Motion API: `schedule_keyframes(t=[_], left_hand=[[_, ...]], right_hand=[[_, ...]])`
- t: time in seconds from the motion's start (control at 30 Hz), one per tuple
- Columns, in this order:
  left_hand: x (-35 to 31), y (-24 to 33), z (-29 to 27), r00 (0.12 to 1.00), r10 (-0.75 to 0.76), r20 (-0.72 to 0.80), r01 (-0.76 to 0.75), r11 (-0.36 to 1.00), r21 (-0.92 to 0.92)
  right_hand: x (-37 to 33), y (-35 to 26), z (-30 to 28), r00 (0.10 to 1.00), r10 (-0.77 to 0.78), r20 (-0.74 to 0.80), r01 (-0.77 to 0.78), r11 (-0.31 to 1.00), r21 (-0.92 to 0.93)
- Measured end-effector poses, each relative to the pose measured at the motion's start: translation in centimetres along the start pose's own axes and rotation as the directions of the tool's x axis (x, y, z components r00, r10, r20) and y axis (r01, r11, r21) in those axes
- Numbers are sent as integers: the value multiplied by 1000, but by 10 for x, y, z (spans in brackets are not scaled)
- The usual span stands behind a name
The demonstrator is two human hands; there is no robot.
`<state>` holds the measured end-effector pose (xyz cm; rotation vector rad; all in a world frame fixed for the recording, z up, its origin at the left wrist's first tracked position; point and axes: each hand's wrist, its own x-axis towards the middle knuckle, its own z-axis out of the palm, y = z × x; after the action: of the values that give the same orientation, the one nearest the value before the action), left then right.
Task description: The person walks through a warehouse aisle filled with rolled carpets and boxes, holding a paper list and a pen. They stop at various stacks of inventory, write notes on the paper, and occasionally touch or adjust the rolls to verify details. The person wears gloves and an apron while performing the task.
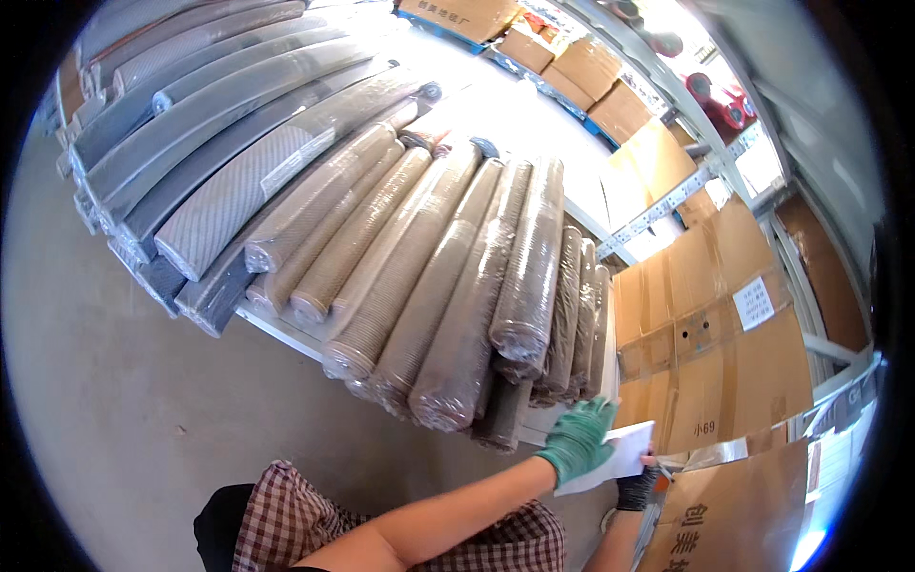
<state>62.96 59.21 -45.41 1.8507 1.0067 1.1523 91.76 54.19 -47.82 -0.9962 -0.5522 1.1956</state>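
Note:
My left hand (579, 440), in a green glove, lies against a white sheet or pad of paper (631, 450), its fingers stretched out and a little blurred. From the other side my right hand (637, 484), in a dark glove with bare fingertips, grips the paper's right edge. A thin pale stick-like thing (665, 472) pokes out beside the right fingertips; its kind is unclear. Just beyond my left hand are the ends of plastic-wrapped brown carpet rolls (448, 381), stacked side by side on a low shelf.
Grey carpet rolls (219, 210) continue along the shelf at left. A large cardboard box (715, 353) stands at right, another box (724, 515) nearer me. Metal racking (658, 210) rises behind, with more boxes (581, 71) at the back. Grey floor (124, 410) lies at left.

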Motion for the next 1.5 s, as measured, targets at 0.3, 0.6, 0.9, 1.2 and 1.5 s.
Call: schedule_keyframes(t=[0.3, 0.6, 0.9, 1.2, 1.5], left_hand=[[16, 29, -139, 977, -210, 50, 215, 943, -252], [-32, 24, -260, 827, -502, -254, 184, 667, -722], [-240, 96, -337, 493, -846, -203, -66, 196, -978], [-383, 350, -453, -113, -912, -393, -257, 410, -875], [-449, 561, -596, -322, -755, -571, -58, 618, -784]], right_hand=[[44, -12, 186, 952, 150, 268, -70, 955, -288], [-10, -4, 362, 878, 408, 251, -233, 822, -520], [-187, 63, 491, 657, 705, 265, -481, 664, -573], [-372, 13, 644, 368, 586, 722, 518, 515, -683], [-549, -46, 813, 117, 411, 904, 488, 769, -413]])
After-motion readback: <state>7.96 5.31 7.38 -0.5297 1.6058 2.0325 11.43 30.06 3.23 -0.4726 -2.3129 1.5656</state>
